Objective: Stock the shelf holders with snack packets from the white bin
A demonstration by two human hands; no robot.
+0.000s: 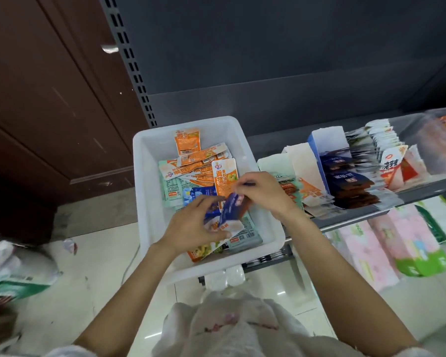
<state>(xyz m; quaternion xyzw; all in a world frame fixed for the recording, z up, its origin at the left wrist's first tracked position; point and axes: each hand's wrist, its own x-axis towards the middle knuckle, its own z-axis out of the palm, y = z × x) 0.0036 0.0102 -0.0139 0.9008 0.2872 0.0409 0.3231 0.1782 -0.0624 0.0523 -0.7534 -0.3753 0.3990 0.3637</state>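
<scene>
We look down at a white bin [150,191] resting on the left end of a grey shelf [422,193]. Both our hands work over the bin's near half. Our left hand [191,228] has its fingers curled around a small stack of packets, with a blue packet [233,208] on top, tilted up toward the right. Our right hand [262,193] pinches the far end of that same blue packet between thumb and fingers.

Loose packets fill the bin: orange packets [188,143] at the far end, pale green ones [171,188] along the left, another blue one in the middle, and one orange packet [224,176] standing up just beyond our fingers.

To the right of the bin, holders [325,140] sit in a row on the shelf, already holding upright packets: orange and white nearest the bin, dark blue ones [345,181] next, then white ones farther right. Below the shelf, pink and green packs [402,240] stand on the floor at right. A dark wooden door [49,99] fills the left side.
</scene>
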